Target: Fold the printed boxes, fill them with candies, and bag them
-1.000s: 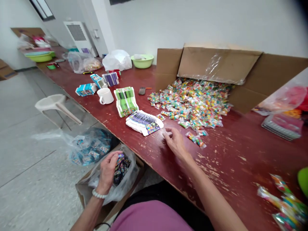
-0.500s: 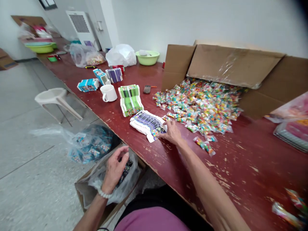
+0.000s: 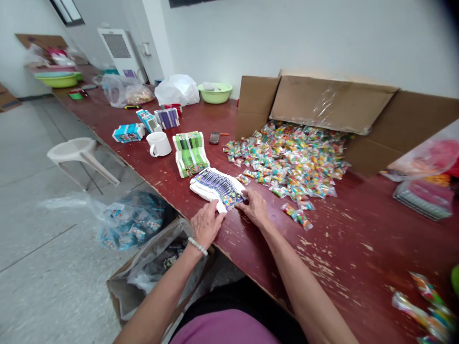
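A fan of flat purple-and-white cartons [image 3: 217,185] is lying near the front edge of the red table [image 3: 340,253], its near end sitting between the two hands. The left hand [image 3: 208,223] is touching the left corner of that end, fingers bending close together and thumb standing slightly apart; its fingertips are partly hiding the carton, and whether they are pinching it I cannot tell. The right hand [image 3: 255,208] is resting at the right side, thumb and fingers parting around the edge, their undersides facing away, so its grip is equally unclear. Overlapping is hiding most of each carton's print. Left of the fan, a green bundle [image 3: 191,155] is lying close by. To the right, wrapped candies [image 3: 297,162] are spilling from a cardboard box [image 3: 333,102], whose inside is mostly disappearing behind a flap. Below, the left forearm is covering part of a plastic-lined carton [image 3: 124,291], its dark contents showing only partly. At the far right, a green object [image 3: 455,279] is being cut off by the frame.
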Tool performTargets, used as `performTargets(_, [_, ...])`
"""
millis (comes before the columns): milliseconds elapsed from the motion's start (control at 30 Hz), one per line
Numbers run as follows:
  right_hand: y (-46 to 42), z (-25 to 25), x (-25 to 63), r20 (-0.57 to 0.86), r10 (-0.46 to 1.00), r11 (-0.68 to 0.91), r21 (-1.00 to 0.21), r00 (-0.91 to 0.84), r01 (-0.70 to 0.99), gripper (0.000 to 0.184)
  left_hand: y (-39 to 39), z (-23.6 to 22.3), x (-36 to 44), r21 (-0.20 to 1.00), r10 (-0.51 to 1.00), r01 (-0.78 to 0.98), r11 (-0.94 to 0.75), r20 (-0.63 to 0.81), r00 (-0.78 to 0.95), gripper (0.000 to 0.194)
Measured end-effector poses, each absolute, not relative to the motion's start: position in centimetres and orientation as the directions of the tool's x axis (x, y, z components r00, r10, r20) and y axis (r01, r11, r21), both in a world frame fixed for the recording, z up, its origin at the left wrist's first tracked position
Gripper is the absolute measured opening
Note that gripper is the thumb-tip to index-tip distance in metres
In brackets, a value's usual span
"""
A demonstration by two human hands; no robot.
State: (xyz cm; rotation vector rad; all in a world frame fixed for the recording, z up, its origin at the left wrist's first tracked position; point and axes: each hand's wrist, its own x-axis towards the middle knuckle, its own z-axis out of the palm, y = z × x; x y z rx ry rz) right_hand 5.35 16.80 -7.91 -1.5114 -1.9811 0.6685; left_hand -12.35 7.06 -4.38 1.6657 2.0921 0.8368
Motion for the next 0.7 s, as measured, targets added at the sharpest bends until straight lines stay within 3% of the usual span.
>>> performTargets(100, [16.9,-7.9,5.4,0.108,0.975,0.212,-0.728,-0.196,0.652,0.044,7.8,-4.9,-11.9,0.777,0.941,0.607,0.166,0.059,-0.334,0.037])
performTargets(233, [16.4,-7.7,5.7,0.094,0.982,0.171,-0.816,-0.166,0.553,0.043,7.7,-5.0,-11.4,0.886,0.947,0.445,0.130,0.023,-0.321,0.041])
performTargets(467, [14.0,-7.1,6.2,0.036,0.988,0.082,-0.943,-0.147,0.322,0.046,5.7,-4.1,-10.2,0.998,0.969,0.023,0.062,-0.055,-0.239,0.057])
performTargets(600, [12.7,-6.6,7.3,0.021,0.988,0.055,-0.972,-0.150,0.229,0.035,4.0,-3.6,-10.1,0.969,0.972,-0.136,0.207,-0.219,-0.081,0.065])
performTargets(700, [11.1,-5.6,8.4,0.082,0.965,0.128,-0.977,-0.248,0.173,0.021,2.7,-2.9,-10.5,0.910,0.909,-0.127,0.395,-0.366,0.199,0.068])
